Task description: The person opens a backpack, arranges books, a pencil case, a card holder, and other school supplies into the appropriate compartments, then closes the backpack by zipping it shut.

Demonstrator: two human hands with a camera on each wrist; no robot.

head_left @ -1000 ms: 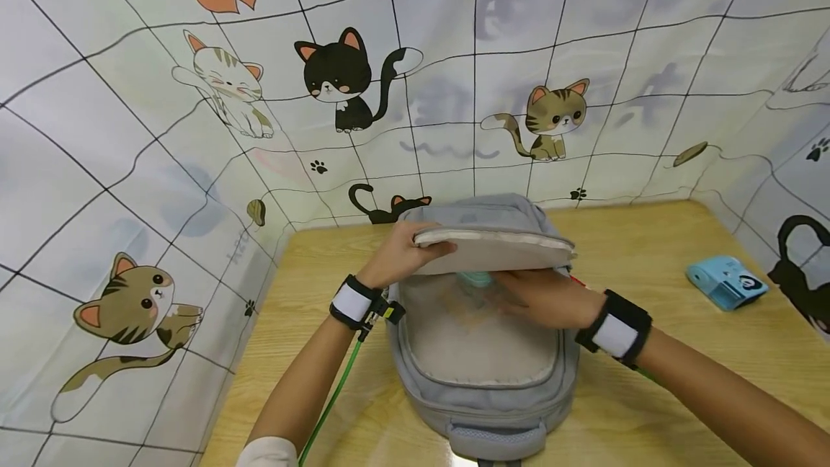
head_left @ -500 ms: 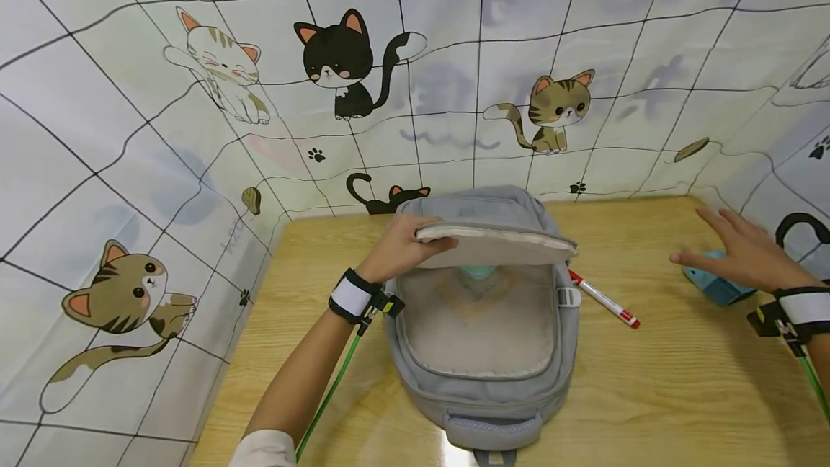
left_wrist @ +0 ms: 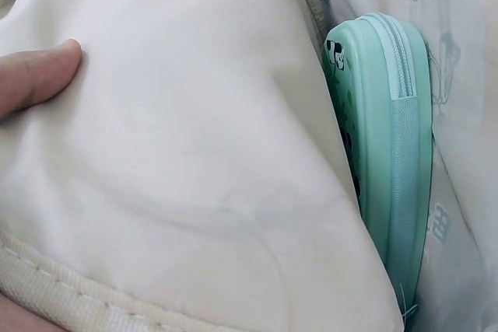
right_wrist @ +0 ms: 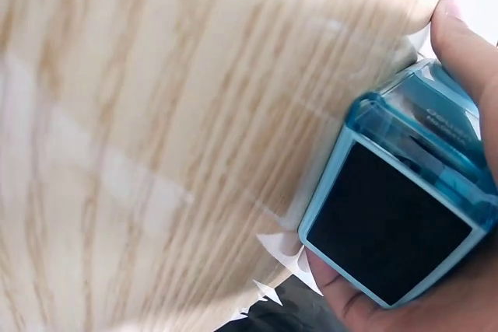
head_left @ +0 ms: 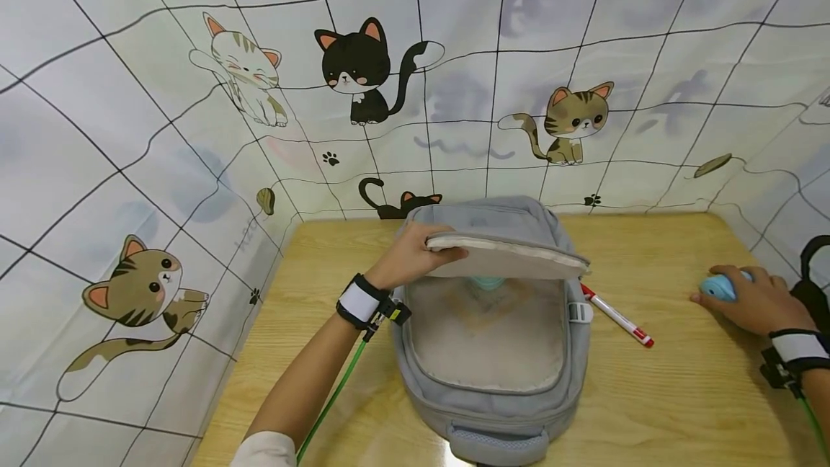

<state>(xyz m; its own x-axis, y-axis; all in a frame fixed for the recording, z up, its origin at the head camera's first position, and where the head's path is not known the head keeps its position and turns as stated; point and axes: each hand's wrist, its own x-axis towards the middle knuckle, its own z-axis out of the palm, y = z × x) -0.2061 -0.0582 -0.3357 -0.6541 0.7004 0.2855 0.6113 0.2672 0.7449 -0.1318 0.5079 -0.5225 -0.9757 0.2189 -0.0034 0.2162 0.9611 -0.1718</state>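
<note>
A grey backpack [head_left: 421, 380] lies on the table with its front compartment unzipped. My left hand [head_left: 418, 254] grips the edge of its raised flap [head_left: 506, 254], thumb on the beige lining. Inside sits a mint-green zipped case [left_wrist: 389, 130], upright against the lining in the left wrist view; only its top shows from the head. At the table's right side my right hand [head_left: 759, 301] holds a light blue pencil sharpener [right_wrist: 389, 223], fingers and thumb around its sides. Its black square base and clear blue part face the right wrist camera.
A red-and-white marker [head_left: 619, 319] lies on the wooden table [head_left: 648, 395] just right of the backpack, beside a white strap buckle [head_left: 580, 313]. A cat-print sheet [head_left: 467, 92] hangs behind and along both sides of the table.
My right hand has left the backpack's compartment, crossed to the right and taken hold of the pencil sharpener. The marker has come into view. My left hand keeps holding the flap.
</note>
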